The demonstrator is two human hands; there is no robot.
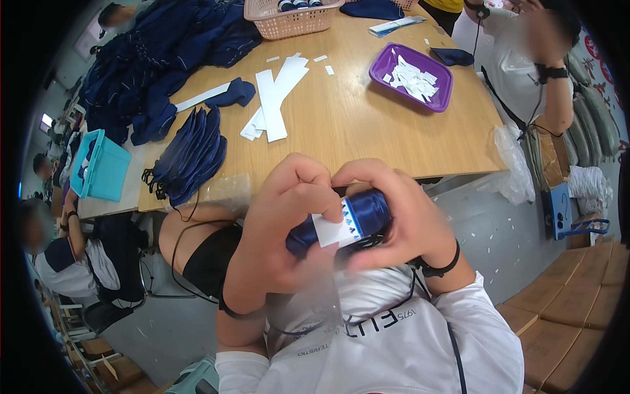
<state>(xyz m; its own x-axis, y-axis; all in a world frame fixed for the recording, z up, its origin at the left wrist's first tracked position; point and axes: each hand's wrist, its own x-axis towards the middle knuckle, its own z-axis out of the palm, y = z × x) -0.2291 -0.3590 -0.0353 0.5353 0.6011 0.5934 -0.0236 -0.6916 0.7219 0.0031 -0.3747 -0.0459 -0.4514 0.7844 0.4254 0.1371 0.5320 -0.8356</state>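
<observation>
A rolled navy satin bundle (pixel 375 211) is held up between both hands, in front of my chest. Around its middle runs a white and blue patterned paper band (pixel 353 222), with a blank white paper flap (pixel 330 231) at the band's left part. My left hand (pixel 279 220) grips the left end, a fingertip pressing on the white paper. Curled round the right end is my right hand (pixel 417 213), its fingers over the top and thumb below. Dark cords show under the roll, partly hidden by the hands.
Beyond my hands, the wooden table (pixel 354 131) carries a stack of navy satin pieces (pixel 190 154), white paper strips (pixel 272 105), a purple tray (pixel 443 98) of paper bits, a pink basket (pixel 289 26) and a navy fabric heap (pixel 157 56). A teal basket (pixel 108 171) stands left. Other people sit nearby.
</observation>
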